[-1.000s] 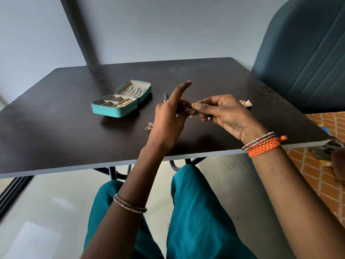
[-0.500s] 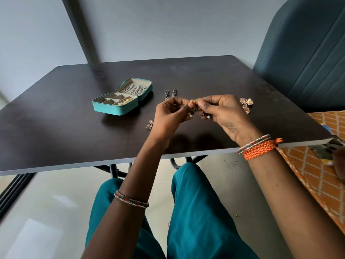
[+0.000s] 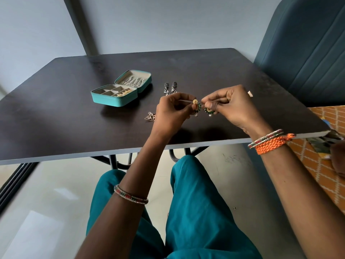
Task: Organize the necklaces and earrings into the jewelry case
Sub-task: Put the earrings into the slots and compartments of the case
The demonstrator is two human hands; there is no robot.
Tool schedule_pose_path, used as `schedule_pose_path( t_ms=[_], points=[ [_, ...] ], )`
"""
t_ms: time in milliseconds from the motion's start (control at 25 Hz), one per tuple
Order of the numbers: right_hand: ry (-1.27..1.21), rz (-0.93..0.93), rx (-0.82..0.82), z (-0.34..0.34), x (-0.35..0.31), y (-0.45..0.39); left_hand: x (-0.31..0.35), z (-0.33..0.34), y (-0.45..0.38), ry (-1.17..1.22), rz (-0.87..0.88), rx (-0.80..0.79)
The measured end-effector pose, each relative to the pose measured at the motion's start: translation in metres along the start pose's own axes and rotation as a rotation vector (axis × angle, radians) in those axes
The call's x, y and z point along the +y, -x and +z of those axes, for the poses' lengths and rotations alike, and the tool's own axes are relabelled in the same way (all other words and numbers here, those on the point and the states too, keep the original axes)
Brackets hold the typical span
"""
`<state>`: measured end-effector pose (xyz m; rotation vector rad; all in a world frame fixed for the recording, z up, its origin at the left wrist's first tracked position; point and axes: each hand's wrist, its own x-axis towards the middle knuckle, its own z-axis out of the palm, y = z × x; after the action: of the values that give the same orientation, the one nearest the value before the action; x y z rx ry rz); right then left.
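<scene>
My left hand [image 3: 171, 113] pinches a gold and green earring [image 3: 196, 105] above the dark table [image 3: 65, 128]. My right hand [image 3: 231, 107] pinches its matching earring [image 3: 208, 110] just beside it. The teal jewelry case [image 3: 119, 90] lies open to the left of my hands, with silver pieces in the lid and gold pieces in one compartment. A pair of dark silver earrings [image 3: 170, 87] lies between the case and my hands. A small triangular earring [image 3: 150, 116] rests left of my left hand. A pink-gold earring [image 3: 250, 93] shows behind my right hand.
A dark blue upholstered chair [image 3: 308, 53] stands at the table's right side. An orange patterned mat [image 3: 321, 157] lies on the floor to the right. My teal-clad knees [image 3: 186, 202] sit under the table's near edge.
My left index finger was raised, then closed onto the jewelry. The two green earrings, held together before, are now apart, one in each hand.
</scene>
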<state>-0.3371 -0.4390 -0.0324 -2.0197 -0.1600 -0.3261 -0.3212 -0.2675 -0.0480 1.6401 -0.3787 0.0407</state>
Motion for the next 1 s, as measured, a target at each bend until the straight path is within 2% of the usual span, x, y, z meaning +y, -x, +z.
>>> schedule_pose_path(
  t_ms=[160,240,560,760,1000],
  points=[
    [0.007,0.047,-0.248,-0.005,0.003,0.006,0.001,-0.004,0.003,-0.142,-0.126,-0.085],
    [-0.036,0.069,-0.322,-0.006,0.005,0.007,0.002,-0.005,0.003,-0.222,-0.178,-0.136],
    [0.083,0.096,-0.27,-0.004,0.017,-0.007,-0.003,0.003,-0.007,-0.374,-0.205,-0.086],
    [0.083,0.089,-0.261,0.0,0.024,-0.018,-0.012,0.004,-0.018,-0.408,-0.194,-0.03],
    [0.151,0.09,-0.304,-0.001,0.028,-0.027,-0.016,0.003,-0.024,-0.381,-0.206,-0.06]
  ],
)
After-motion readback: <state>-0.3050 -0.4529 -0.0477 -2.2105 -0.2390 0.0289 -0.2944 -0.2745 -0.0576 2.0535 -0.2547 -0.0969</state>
